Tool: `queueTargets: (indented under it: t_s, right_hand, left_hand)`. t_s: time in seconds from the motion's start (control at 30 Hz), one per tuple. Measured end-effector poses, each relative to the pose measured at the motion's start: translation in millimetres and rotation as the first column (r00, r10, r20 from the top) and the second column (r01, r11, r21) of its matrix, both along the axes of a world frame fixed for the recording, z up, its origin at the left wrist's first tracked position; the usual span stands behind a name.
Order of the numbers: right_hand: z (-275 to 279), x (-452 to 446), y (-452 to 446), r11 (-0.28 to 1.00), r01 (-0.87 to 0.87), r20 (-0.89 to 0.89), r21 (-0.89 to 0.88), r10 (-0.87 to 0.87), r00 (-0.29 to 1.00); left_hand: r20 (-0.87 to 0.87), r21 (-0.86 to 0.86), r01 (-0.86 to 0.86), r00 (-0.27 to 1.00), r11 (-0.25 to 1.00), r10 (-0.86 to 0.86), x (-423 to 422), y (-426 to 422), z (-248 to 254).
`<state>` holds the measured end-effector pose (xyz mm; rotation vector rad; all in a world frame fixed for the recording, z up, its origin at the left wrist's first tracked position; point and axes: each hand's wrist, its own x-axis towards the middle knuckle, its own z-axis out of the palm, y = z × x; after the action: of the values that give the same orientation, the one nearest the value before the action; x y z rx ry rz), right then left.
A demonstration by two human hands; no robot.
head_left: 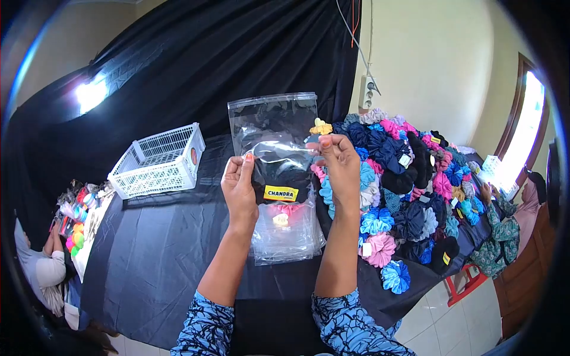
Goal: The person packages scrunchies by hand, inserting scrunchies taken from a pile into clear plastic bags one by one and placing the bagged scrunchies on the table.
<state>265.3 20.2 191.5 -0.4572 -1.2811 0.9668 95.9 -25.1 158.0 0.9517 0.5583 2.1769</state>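
A clear plastic bag (273, 118) is held upright between my two hands, with a dark item and a yellow CHANDRA label (281, 194) at its lower part. My left hand (240, 184) pinches the bag's left edge between thumb and finger. On the other side my right hand (338, 166) pinches the right edge. Below the held bag, a stack of clear bags (285, 237) lies on the black-covered table (160, 255). Just above my right hand shows a small yellow scrunchie (321, 127).
A large heap of coloured scrunchies (409, 178) covers the table's right side. A white plastic crate (157, 161) stands at the back left. One person (504, 231) is at the far right, another (41, 267) at the far left beside colourful items (80, 219). A red stool (466, 285) stands at lower right.
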Motion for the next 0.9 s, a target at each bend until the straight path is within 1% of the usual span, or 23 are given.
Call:
queueTargets:
  t_s: [0.03, 0.17, 0.27, 0.33, 0.37, 0.4, 0.43, 0.47, 0.53, 0.6, 0.63, 0.67, 0.73, 0.77, 0.83, 0.87, 0.9]
  right_hand:
    - [0.2, 0.4, 0.0, 1.000, -0.016, -0.008, -0.023, 0.016, 1.000]
    - [-1.9, -4.1, 0.9, 1.000, -0.011, 0.004, 0.001, 0.011, 1.000]
    - [-2.3, -4.9, -0.4, 0.999, 0.000, -0.018, -0.039, 0.000, 1.000]
    - [-1.4, -7.6, -2.3, 0.998, 0.058, -0.099, -0.011, -0.058, 0.993]
    - [0.1, -9.1, -3.8, 0.997, 0.063, -0.142, -0.045, -0.069, 0.987]
    - [1.0, -8.6, -4.5, 0.997, 0.063, -0.141, -0.050, -0.069, 0.988]
    - [2.0, -7.8, -4.8, 0.995, 0.076, -0.171, -0.059, -0.085, 0.982]
    - [2.9, -6.9, -5.6, 0.994, 0.088, -0.201, -0.069, -0.100, 0.974]
    - [4.6, -3.1, -5.4, 0.991, 0.118, -0.197, -0.061, -0.128, 0.972]
    - [3.8, 4.2, -2.2, 0.988, 0.129, -0.259, -0.085, -0.146, 0.955]
    - [1.0, 8.4, 2.3, 0.990, 0.138, -0.271, -0.040, -0.143, 0.952]
    - [0.5, 12.4, 4.0, 0.990, 0.139, -0.272, -0.039, -0.144, 0.951]
    - [-0.6, 19.1, 5.3, 0.989, 0.128, -0.304, -0.072, -0.144, 0.942]
    - [-1.7, 22.0, 5.8, 0.987, 0.135, -0.282, -0.083, -0.153, 0.947]
    - [-1.7, 22.7, 7.0, 0.986, 0.145, -0.261, -0.077, -0.160, 0.952]
    - [-2.6, 23.3, 7.3, 0.985, 0.155, -0.237, -0.076, -0.169, 0.957]
    - [-4.0, 25.9, 8.6, 0.992, 0.121, -0.220, -0.046, -0.128, 0.967]
  left_hand:
    - [0.002, 0.002, -0.002, 1.000, 1.000, 0.002, 0.2, -0.2, 0.2]
    - [-0.016, -0.022, 0.023, 1.000, 0.999, -0.024, 2.7, -3.6, 1.7]
    - [0.001, -0.027, 0.057, 0.998, 0.998, -0.057, 4.2, -7.8, 7.5]
    - [0.024, -0.033, 0.085, 0.996, 0.996, -0.084, 2.5, -8.1, 6.6]
    - [0.010, -0.050, 0.101, 0.995, 0.994, -0.101, -0.8, -7.4, 4.7]
    - [-0.004, -0.064, 0.118, 0.993, 0.991, -0.118, -3.0, -7.3, 4.3]
    - [-0.023, -0.043, 0.153, 0.988, 0.987, -0.154, -3.8, -8.2, 4.6]
    - [-0.020, -0.046, 0.152, 0.988, 0.987, -0.153, -3.0, -9.7, 5.5]
    - [0.011, -0.022, 0.123, 0.992, 0.992, -0.122, -0.8, -11.6, 9.6]
    - [0.015, 0.010, 0.127, 0.992, 0.992, -0.127, -4.6, -10.8, 9.9]
    - [0.017, 0.042, 0.132, 0.991, 0.990, -0.133, -6.8, -10.7, 10.1]
    - [0.016, 0.043, 0.133, 0.991, 0.990, -0.134, -8.7, -10.4, 10.8]
    - [0.021, 0.010, 0.242, 0.970, 0.970, -0.242, -11.3, -10.5, 11.6]
    - [0.020, 0.011, 0.242, 0.970, 0.970, -0.243, -10.1, -10.1, 11.3]
    - [-0.005, -0.068, 0.301, 0.953, 0.951, -0.302, -3.6, -7.7, 8.5]
    - [-0.005, -0.068, 0.304, 0.952, 0.950, -0.305, -0.6, -5.6, 5.2]
    - [-0.032, -0.117, 0.273, 0.960, 0.955, -0.278, 2.5, -3.1, 1.7]
